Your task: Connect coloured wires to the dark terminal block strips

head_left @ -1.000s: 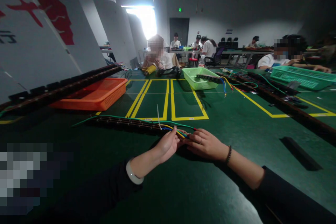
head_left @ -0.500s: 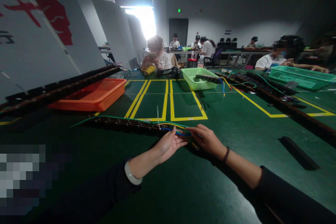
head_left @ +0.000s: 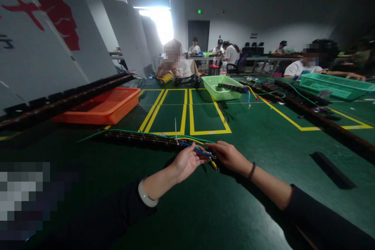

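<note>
Blue wires (head_left: pixel 202 152) lie across the palm of my left hand (head_left: pixel 187 163), held under the thumb. Their ring terminals poke out beyond my fingers, beside a yellow wire's ring terminal (head_left: pixel 216 168). My right hand (head_left: pixel 230 157) is closed in a pinch at the end of a green wire (head_left: pixel 197 138); the exact grip is partly hidden. These wires come from a long black cable chain (head_left: pixel 140 139) lying on the table to the left. A white cable tie (head_left: pixel 176 133) stands up from the chain's near end.
An orange basket (head_left: pixel 117 113) stands at the left beside another long chain (head_left: pixel 67 95). Farther off are a light green basket (head_left: pixel 224 93) and a teal basket (head_left: pixel 336 88). A dark strip (head_left: pixel 333 170) lies at the right. Several people sit across the room.
The blue wires' terminals now show beyond my left fingers, where my right fingers were covering them. My right fingers have shifted to the green wire. The chain stays in place.
</note>
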Motion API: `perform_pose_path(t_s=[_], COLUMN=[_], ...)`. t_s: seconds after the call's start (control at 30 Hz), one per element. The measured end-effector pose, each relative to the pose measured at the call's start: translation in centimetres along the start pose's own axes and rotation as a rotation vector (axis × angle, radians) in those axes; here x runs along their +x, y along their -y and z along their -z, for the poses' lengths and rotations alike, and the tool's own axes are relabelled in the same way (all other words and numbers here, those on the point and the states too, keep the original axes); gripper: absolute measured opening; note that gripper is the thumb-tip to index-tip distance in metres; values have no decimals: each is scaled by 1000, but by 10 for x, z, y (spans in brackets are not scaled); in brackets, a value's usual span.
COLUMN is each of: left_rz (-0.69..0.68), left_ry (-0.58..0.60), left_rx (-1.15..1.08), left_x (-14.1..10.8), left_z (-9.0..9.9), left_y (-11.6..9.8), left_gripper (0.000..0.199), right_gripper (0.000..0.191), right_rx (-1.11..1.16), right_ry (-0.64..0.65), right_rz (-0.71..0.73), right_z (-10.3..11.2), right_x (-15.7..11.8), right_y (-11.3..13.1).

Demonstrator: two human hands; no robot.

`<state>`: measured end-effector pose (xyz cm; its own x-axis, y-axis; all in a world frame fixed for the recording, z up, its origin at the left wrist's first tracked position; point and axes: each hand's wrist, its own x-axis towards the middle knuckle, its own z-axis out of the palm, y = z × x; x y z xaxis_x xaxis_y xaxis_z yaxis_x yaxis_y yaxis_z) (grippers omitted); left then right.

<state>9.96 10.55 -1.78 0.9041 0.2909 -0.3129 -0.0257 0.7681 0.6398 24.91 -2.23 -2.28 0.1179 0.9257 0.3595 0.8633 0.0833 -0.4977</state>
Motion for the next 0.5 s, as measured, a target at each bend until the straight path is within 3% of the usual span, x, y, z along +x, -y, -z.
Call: perform_pose_path(t_s=[0.23, 0.4, 0.5], left_rz=[10, 8, 14], left_ry=[-15, -17, -8], left_rx=[-10, -20, -13], left_x=[0, -1, 0], left_z=[-3, -3, -1], left_y=[-1, -1, -1], left_gripper=[30, 32, 33], right_gripper=[32, 28, 30], right_rx=[-159, -169, -132], right_ry=[56, -51, -94], right_rz=[73, 135, 246], right_z=[-5, 2, 8], right_x=[0, -2, -6], right_y=[0, 3, 6])
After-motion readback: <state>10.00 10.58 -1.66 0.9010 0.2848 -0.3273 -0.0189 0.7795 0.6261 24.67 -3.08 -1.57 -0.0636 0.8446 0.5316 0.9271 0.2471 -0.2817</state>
